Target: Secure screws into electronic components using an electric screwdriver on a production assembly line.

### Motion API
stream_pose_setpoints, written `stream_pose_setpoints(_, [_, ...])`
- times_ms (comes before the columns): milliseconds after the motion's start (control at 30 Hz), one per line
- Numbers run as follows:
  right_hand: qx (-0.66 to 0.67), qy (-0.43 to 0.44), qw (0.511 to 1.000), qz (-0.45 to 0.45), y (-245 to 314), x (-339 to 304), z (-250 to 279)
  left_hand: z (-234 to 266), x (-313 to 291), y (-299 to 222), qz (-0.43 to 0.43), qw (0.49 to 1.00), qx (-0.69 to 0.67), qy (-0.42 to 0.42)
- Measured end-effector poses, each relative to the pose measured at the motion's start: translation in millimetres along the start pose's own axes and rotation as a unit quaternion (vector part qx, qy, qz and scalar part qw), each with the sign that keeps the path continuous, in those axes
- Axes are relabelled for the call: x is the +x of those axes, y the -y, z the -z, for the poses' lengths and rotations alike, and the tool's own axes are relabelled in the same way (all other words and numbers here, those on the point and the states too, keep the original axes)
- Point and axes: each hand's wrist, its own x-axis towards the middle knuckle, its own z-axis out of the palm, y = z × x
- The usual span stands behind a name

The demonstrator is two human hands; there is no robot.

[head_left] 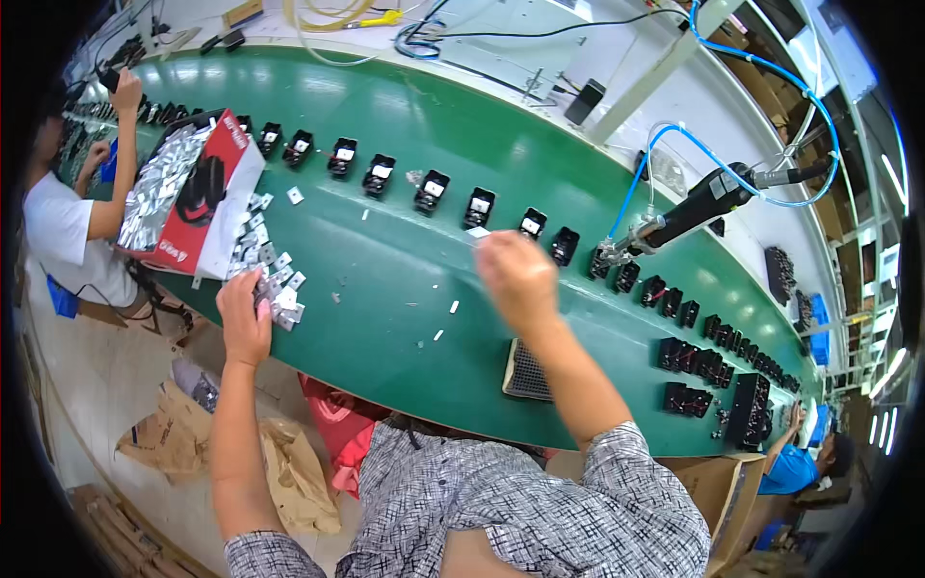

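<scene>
My right hand (520, 279), slightly blurred, reaches over the middle of the green table. Its fingertips pinch a small whitish square plate (478, 232), just below a small black housing (479, 206) in a long row. Several housings to the left hold a white piece inside; the black housing (566, 247) farther right shows none on top. My left hand (245, 316) rests at a loose pile of small silver-white square plates (254, 236), its fingers curled; what is between them I cannot make out. A red and white box (226, 193) full of such plates lies tipped beside the pile.
A black tool with a blue air hose (708, 204) leans over the row at the right. A dark mesh-topped block (525, 374) lies near the front edge. More black housings (679, 354) stand at the right. One person (72, 226) sits left, another (800, 469) right.
</scene>
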Motion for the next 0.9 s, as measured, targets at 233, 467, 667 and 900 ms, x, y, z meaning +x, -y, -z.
stream_pose_setpoints(233, [-0.178, 0.065, 0.979, -0.075, -131, -44, 47, -5, 11, -2, -0.010, 1.000, -0.007, 0.012])
stream_pose_setpoints(467, [-0.181, 0.148, 0.969, -0.074, -156, -57, 37, -5, 6, -1, -0.010, 1.000, 0.011, 0.016])
stream_pose_setpoints(667, [-0.195, 0.187, 0.960, -0.078, -169, -58, 25, -9, 8, -1, -0.005, 1.000, 0.015, 0.019])
stream_pose_setpoints(900, [-0.172, 0.137, 0.971, -0.094, -160, -49, 12, -7, 7, 6, 0.022, 0.999, 0.014, 0.034])
